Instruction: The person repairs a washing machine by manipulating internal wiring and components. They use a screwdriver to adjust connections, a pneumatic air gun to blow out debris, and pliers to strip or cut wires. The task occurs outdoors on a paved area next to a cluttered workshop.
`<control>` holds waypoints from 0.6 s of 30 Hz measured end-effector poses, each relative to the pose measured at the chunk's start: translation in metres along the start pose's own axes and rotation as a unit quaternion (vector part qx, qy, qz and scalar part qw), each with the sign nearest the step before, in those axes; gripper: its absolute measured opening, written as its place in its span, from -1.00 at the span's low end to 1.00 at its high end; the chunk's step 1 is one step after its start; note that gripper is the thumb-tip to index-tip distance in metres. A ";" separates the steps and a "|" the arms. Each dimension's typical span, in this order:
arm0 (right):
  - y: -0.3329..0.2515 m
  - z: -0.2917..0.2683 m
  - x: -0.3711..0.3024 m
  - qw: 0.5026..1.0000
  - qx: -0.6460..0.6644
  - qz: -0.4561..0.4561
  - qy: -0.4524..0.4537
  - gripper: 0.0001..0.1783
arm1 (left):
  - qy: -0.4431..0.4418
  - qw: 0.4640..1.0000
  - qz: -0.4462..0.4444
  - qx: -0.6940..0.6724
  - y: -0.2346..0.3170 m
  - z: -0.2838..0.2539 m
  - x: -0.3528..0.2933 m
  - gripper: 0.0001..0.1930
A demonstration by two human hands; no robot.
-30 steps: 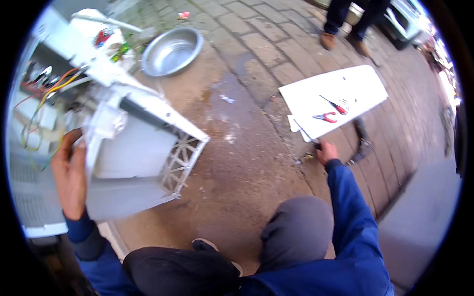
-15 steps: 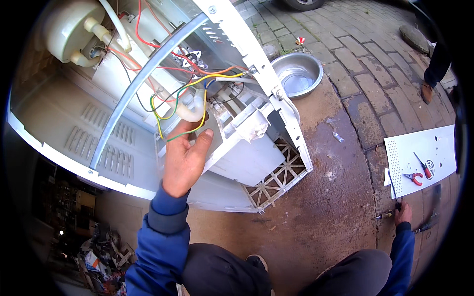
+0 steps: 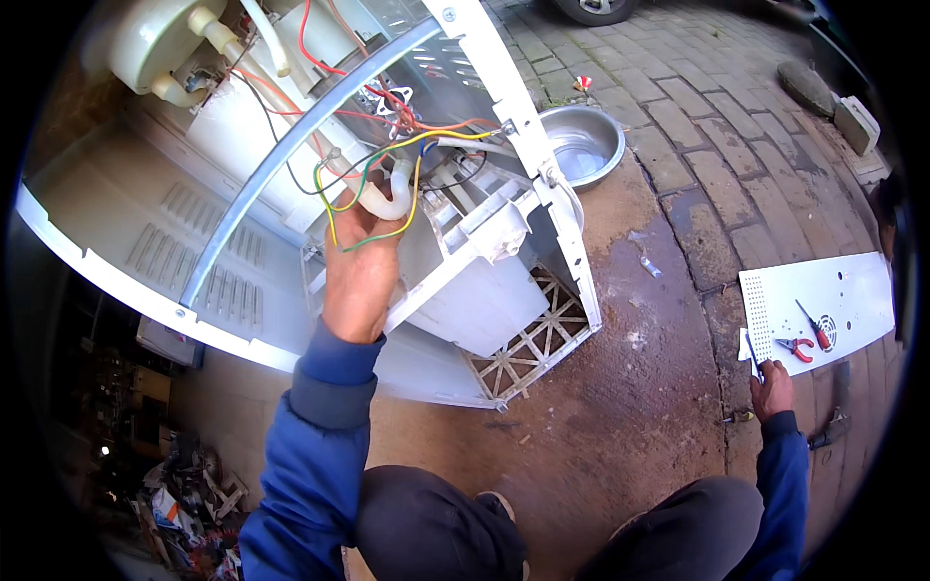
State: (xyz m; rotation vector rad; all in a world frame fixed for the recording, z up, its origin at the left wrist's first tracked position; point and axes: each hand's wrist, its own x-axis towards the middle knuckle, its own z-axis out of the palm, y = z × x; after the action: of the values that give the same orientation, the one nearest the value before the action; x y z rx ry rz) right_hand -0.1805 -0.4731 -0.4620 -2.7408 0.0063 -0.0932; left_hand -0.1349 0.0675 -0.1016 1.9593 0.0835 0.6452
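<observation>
My left hand (image 3: 362,281) reaches into an open white appliance cabinet (image 3: 242,351), its fingers closed at a translucent white bent hose (image 3: 389,201). The fingertips are partly hidden behind the hose. A yellow-green wire (image 3: 373,239) loops across that hand. Low at the right, my right hand (image 3: 773,391) is closed on a thin, dark-shafted screwdriver (image 3: 753,356) at the near left corner of a white perforated panel (image 3: 862,290). Red-handled pliers (image 3: 798,349) and a red screwdriver (image 3: 817,327) lie on the panel.
A metal basin (image 3: 583,145) stands beyond the cabinet. Another screwdriver (image 3: 739,417) and a dark tool (image 3: 830,427) lie on the paving near my right hand. A curved metal strut (image 3: 300,136) spans the cabinet opening. Clutter (image 3: 189,508) is piled at lower left.
My right hand has moved up and slightly left with the screwdriver, to the panel's corner. My left thumb has drawn in, and its fingers stay at the hose. The view has shifted slightly.
</observation>
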 end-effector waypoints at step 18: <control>0.073 0.008 -0.100 0.981 -0.056 0.156 -0.100 -0.77 | -0.042 0.994 -0.099 -0.035 -0.098 -0.069 0.035 -0.49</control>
State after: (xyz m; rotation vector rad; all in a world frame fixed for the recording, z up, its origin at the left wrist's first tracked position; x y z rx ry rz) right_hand -0.2791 -0.5349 -0.5043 -2.8099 0.3957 0.2780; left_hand -0.1164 0.1821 -0.1481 1.8796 0.1986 0.4296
